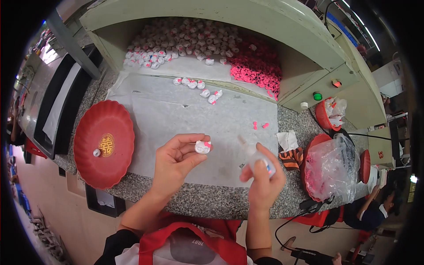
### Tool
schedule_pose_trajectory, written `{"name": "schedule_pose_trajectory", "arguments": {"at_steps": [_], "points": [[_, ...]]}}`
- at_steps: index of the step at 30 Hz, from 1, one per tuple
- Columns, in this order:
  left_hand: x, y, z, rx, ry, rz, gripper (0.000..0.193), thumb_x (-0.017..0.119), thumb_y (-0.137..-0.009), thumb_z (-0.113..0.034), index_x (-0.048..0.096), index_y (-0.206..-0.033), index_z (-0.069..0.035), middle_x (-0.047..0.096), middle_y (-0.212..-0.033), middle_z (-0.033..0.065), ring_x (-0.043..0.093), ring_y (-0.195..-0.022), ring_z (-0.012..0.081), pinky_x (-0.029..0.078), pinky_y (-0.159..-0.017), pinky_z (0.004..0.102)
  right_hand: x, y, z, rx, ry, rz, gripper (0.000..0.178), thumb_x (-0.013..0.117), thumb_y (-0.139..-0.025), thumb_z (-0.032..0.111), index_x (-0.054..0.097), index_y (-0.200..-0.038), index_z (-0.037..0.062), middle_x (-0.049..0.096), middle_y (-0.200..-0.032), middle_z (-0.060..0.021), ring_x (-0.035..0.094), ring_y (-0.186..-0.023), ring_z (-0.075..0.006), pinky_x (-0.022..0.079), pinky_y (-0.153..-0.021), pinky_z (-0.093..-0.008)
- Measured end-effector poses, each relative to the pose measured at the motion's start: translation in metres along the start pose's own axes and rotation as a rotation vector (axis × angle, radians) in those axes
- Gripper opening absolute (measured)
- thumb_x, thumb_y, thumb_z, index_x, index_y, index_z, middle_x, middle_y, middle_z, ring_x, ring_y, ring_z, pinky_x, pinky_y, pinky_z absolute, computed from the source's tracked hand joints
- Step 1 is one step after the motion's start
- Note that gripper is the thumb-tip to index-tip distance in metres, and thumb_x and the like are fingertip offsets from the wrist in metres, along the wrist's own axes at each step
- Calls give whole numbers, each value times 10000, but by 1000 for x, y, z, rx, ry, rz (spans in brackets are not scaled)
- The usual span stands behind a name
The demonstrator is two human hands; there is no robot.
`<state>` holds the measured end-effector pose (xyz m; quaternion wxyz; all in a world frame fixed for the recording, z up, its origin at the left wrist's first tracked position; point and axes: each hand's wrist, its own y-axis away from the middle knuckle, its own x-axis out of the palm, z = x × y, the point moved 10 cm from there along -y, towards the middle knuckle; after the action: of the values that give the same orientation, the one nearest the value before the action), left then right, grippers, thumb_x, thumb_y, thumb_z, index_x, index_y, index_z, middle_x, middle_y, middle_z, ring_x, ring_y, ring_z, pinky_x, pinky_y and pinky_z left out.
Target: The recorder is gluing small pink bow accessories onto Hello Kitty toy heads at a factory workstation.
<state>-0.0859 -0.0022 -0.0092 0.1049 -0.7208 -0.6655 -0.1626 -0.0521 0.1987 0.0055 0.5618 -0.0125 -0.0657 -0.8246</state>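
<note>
Between the thumb and fingers of my left hand (173,158) is a small white figure head (202,147) with a pink bow on it. To its right, my right hand (265,176) grips a small translucent squeeze bottle (256,157), its narrow tip pointing up and left; motion blurs it. The tip is apart from the head. Two loose pink bows (260,126) lie on the white sheet (154,110) beyond my right hand. Farther back, a short row of white heads (192,84) rests on the sheet, some with pink bows.
A shelf (194,66) at the back holds a heap of white heads (181,37) and a pile of pink bows (258,73). On the left, a red dish (119,165) contains one white piece. At right are a striped cloth (290,160), a plastic bag (338,165) and a red basket (323,117).
</note>
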Motion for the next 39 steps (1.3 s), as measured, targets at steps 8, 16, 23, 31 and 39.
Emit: {"name": "schedule_pose_trajectory", "arguments": {"at_steps": [8,16,23,31,39], "points": [[7,2,13,-59,7,38,348,553,-722,126,500,-1055,43,571,-1038,151,593,-920,222,473,-806,297,-24,-131,-45,-161,933,-29,239,621,-694,187,580,-862,23,623,-763,-141,608,-617,-229,465,-568,-328],[9,-1,20,-51,14,21,322,556,-743,115,494,-1052,52,563,-1044,143,589,-909,189,477,-799,278,5,-113,-15,-255,926,174,163,634,-699,110,611,-785,-28,617,-674,-108,610,-633,-148,474,-595,-276],[16,0,14,20,-38,27,305,557,-764,99,477,-1055,56,554,-1044,139,582,-923,194,480,-796,265,40,-19,22,-175,181,218,102,597,-746,-13,588,-838,-55,610,-739,-84,596,-655,-139,487,-624,-228],[2,3,10,53,-16,-41,295,557,-772,79,500,-1057,28,580,-1006,102,571,-902,120,472,-775,218,5,-63,-58,-24,724,150,113,618,-727,32,612,-810,-44,625,-698,-77,599,-652,-117,470,-592,-230],[-1,1,13,64,-50,-21,279,554,-776,74,505,-1046,22,596,-953,87,574,-882,112,470,-769,214,16,-52,-35,-30,615,206,113,640,-695,1,621,-803,-26,619,-703,-76,584,-645,-131,468,-586,-221]]}}
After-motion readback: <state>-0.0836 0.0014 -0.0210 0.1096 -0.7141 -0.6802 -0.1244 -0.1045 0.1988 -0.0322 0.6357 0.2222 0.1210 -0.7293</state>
